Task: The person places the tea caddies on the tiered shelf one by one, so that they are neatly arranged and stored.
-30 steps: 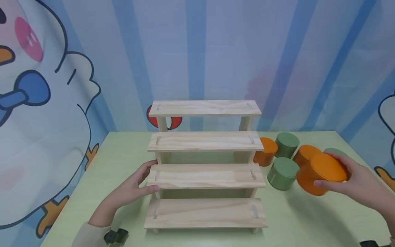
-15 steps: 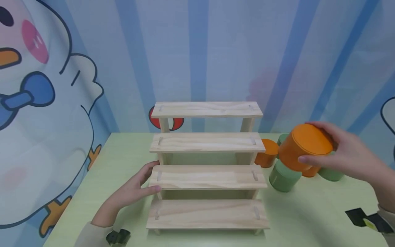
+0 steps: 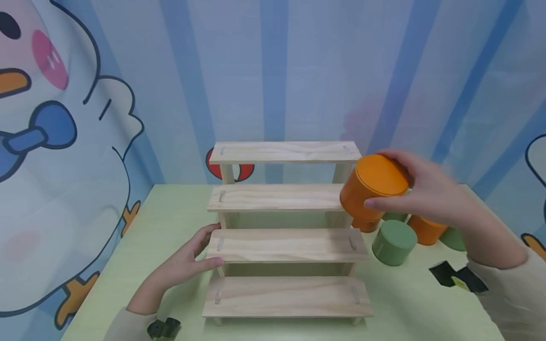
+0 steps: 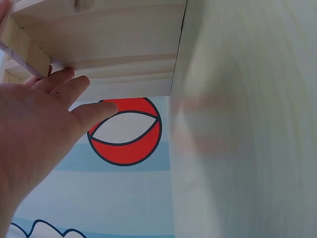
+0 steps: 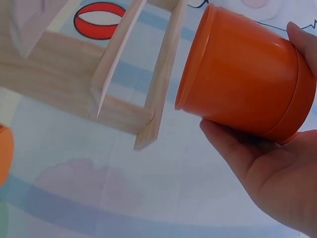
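Note:
In the head view my right hand [image 3: 435,192] grips an orange round lidded canister [image 3: 362,187], thumb on the near side and fingers behind. The canister tilts in the air, overlapping the right end of the second-highest step of a wooden stepped stand [image 3: 286,245]. In the right wrist view the canister [image 5: 242,74] hangs beside the stand's boards [image 5: 163,74]. My left hand [image 3: 183,260] holds the stand's left end at the second-lowest step, thumb on the front edge and fingers behind. The left wrist view shows those fingers [image 4: 69,91] against a wooden upright [image 4: 27,49].
Right of the stand, on the pale green table [image 3: 426,298], are a green canister [image 3: 394,242], an orange canister [image 3: 426,229] and others partly hidden behind my right hand. A striped blue backdrop [image 3: 315,71] with cartoon figures rises behind the table.
My right hand has lifted the orange canister from among the others and carried it up and left to the stand. My left hand stays at the stand's left end.

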Action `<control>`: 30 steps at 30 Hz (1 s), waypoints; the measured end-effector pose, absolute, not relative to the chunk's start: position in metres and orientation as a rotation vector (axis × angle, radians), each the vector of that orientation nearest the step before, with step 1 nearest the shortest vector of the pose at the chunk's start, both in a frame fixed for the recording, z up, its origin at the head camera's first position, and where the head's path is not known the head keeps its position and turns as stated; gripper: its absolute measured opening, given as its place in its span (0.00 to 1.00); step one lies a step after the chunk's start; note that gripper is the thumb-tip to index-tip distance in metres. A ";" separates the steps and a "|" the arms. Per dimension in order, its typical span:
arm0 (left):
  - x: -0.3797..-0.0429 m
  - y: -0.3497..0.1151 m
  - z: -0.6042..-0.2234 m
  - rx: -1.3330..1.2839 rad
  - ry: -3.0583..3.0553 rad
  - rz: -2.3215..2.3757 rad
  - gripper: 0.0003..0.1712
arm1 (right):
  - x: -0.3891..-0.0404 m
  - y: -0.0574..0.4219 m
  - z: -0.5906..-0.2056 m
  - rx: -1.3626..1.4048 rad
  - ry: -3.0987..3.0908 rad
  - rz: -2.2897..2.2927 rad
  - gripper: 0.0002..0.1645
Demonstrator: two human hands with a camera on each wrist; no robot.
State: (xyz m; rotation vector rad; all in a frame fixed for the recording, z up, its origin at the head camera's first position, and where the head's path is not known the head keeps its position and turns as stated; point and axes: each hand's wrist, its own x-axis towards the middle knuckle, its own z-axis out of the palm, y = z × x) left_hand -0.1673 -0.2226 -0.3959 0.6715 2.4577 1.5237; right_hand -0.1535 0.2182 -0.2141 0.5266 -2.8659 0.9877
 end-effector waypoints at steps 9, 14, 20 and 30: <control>-0.167 -0.223 -0.396 0.687 2.439 1.544 0.41 | -0.164 0.182 -0.213 0.553 -2.819 1.121 0.51; -0.167 -0.223 -0.396 0.708 2.432 1.539 0.41 | -0.170 0.163 -0.217 0.577 -2.810 1.176 0.48; -0.168 -0.223 -0.396 0.699 2.433 1.538 0.41 | -0.181 0.139 -0.225 0.638 -2.792 1.272 0.49; -0.167 -0.224 -0.396 0.745 2.407 1.564 0.40 | -0.198 0.096 -0.242 0.695 -2.716 1.394 0.45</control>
